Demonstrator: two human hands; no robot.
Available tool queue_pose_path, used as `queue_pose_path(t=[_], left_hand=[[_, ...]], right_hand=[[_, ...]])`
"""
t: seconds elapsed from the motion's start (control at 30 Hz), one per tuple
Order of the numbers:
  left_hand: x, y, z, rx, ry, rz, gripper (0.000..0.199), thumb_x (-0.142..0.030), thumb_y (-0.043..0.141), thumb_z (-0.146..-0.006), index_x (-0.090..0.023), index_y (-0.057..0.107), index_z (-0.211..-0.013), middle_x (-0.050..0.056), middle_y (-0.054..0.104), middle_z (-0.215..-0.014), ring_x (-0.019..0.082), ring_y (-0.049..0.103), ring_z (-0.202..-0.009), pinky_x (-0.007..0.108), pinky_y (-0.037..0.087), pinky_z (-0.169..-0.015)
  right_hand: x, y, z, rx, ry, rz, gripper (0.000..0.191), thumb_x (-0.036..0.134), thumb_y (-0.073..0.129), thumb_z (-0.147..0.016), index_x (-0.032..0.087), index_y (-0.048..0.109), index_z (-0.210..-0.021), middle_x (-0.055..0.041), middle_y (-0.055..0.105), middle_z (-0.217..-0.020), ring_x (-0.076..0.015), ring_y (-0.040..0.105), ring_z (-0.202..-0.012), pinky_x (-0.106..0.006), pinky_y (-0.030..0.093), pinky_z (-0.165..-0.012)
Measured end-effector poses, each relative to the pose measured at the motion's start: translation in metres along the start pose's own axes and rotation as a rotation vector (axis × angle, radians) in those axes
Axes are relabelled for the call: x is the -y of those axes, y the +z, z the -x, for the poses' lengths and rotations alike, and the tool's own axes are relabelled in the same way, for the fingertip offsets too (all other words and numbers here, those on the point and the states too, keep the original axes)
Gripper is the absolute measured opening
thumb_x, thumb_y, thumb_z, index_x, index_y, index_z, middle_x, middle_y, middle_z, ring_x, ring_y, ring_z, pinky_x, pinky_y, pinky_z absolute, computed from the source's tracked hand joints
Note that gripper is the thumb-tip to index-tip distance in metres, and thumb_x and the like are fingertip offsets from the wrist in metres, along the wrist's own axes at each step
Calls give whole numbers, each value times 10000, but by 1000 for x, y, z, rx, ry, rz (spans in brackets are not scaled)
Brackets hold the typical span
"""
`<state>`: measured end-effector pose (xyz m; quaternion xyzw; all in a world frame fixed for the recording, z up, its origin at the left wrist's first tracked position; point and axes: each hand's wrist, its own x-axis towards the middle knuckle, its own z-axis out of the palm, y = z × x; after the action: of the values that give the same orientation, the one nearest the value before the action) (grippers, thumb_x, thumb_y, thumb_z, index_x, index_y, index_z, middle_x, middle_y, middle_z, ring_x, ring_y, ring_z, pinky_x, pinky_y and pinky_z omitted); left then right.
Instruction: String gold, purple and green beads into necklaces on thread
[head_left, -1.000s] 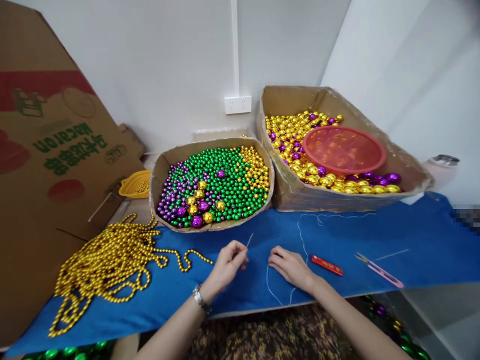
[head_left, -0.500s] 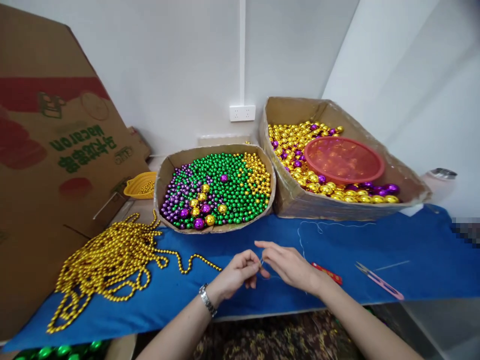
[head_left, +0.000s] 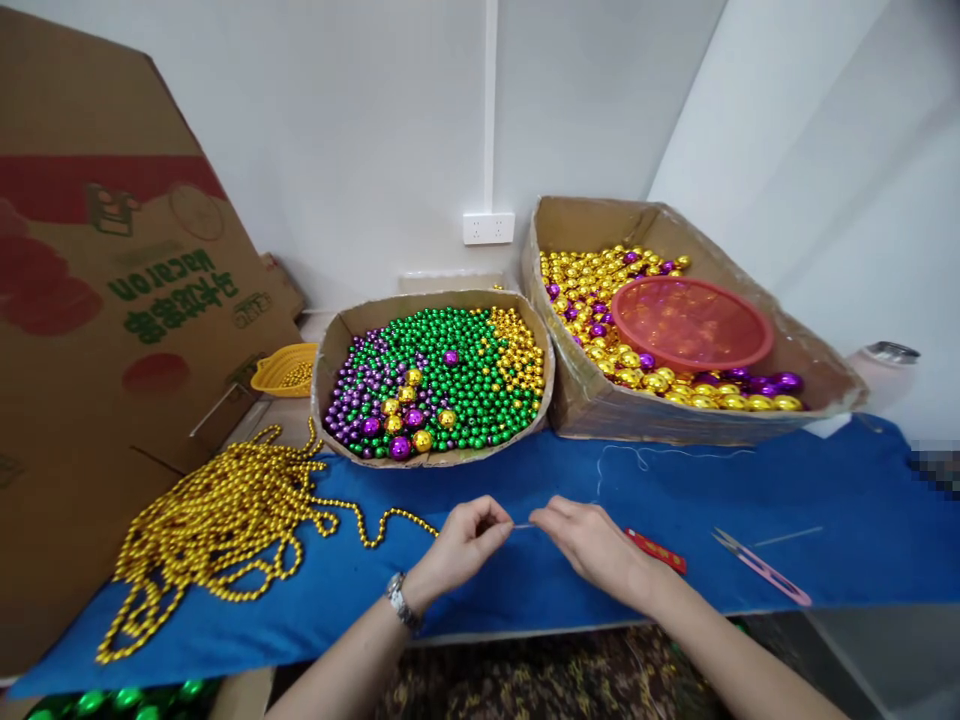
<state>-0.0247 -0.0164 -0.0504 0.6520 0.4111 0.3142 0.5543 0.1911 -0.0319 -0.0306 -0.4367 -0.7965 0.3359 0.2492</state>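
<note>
Above the blue cloth (head_left: pixel 517 590), my left hand (head_left: pixel 466 545) and my right hand (head_left: pixel 592 540) face each other a short way apart. A short stretch of thin pale thread (head_left: pixel 522 526) runs taut between their fingertips. Both hands are closed, each pinching an end of it. More of the thread lies loose on the cloth behind my right hand. A gold bead string (head_left: pixel 409 515) trails from a heaped pile of gold bead strings (head_left: pixel 225 510) toward my left hand; whether it meets the hand is hidden. A red packet (head_left: pixel 655 550) lies partly behind my right wrist.
A cardboard box (head_left: pixel 435 462) holds green, purple and gold beads. Behind it to the right, a larger box (head_left: pixel 600 410) contains gold and purple balls and a red bowl (head_left: pixel 694 325). Pink thread snips (head_left: pixel 765 570) lie at right. A yellow basket (head_left: pixel 262 375) and tall carton (head_left: pixel 67 400) stand left.
My hands were close together with fingers overlapping; now they have drawn apart sideways, and the thread between them is stretched straight.
</note>
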Motion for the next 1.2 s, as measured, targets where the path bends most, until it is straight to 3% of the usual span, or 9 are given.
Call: queue_pose_path(t=[0.1, 0.23, 0.33, 0.43, 0.5, 0.7, 0.9, 1.1, 1.2], left_hand=[[2, -5, 1, -121, 47, -129, 227, -364, 555, -840, -148, 602, -787, 6, 590, -703, 121, 504, -651, 223, 386, -604], [8, 2, 4, -196, 32, -103, 248, -376, 554, -839, -145, 620, -775, 19, 615, -701, 131, 519, -646, 230, 399, -606], [11, 11, 7, -192, 37, -48, 251, -369, 550, -842, -140, 652, -827, 35, 644, -742, 136, 530, -664, 236, 408, -629], [13, 17, 6, -162, 4, 115, 262, -373, 572, -829, -137, 663, -893, 47, 659, -806, 136, 537, -689, 238, 416, -649], [15, 20, 4, -171, -32, 207, 267, -387, 616, -795, -128, 663, -841, 37, 647, -768, 127, 519, -668, 231, 405, -635], [16, 23, 1, -207, -110, 272, 325, -439, 682, -727, -119, 638, -693, -2, 566, -618, 90, 421, -574, 208, 318, -550], [5, 14, 4, -88, -162, 327, 365, -477, 692, -705, -114, 648, -721, -1, 556, -613, 74, 373, -534, 202, 262, -493], [7, 15, 5, 77, -185, 350, 350, -459, 694, -709, -117, 618, -701, -7, 554, -604, 56, 356, -486, 199, 231, -457], [8, 18, 5, 56, -213, 394, 342, -448, 712, -689, -124, 604, -696, -9, 559, -611, 56, 361, -478, 200, 233, -455]], right_hand=[[7, 13, 6, 14, 76, -167, 281, 335, 437, -929, 187, 676, -933, -22, 637, -712, -108, 604, -570, -211, 468, -548], [10, 35, 7, -77, 160, -313, 445, 404, 296, -973, 143, 513, -1261, -58, 659, -791, -114, 631, -581, -209, 485, -497], [10, 44, 1, -133, 174, -307, 420, 361, 374, -943, 163, 499, -1292, -66, 668, -835, -145, 651, -667, -267, 525, -608], [11, 48, -3, -162, 107, -103, 364, 249, 411, -900, 202, 554, -1231, -96, 671, -1014, -200, 646, -905, -349, 496, -816], [13, 49, -5, -162, 60, 25, 366, 187, 389, -877, 204, 557, -1202, -111, 646, -1115, -219, 614, -1017, -367, 465, -873], [16, 43, -2, -149, 43, 105, 209, 137, 414, -845, 201, 489, -1029, -12, 660, -739, -158, 642, -633, -243, 473, -586], [15, 26, 0, -227, -13, 134, 97, 161, 382, -903, 227, 436, -950, -30, 640, -839, -145, 634, -740, -242, 479, -654], [10, 31, -9, -232, -129, 159, 120, 160, 409, -905, 223, 506, -937, -17, 642, -801, -137, 624, -729, -231, 491, -663], [9, 33, -10, -266, -156, 177, 150, 173, 407, -916, 211, 542, -969, -38, 651, -836, -150, 632, -774, -256, 506, -709]])
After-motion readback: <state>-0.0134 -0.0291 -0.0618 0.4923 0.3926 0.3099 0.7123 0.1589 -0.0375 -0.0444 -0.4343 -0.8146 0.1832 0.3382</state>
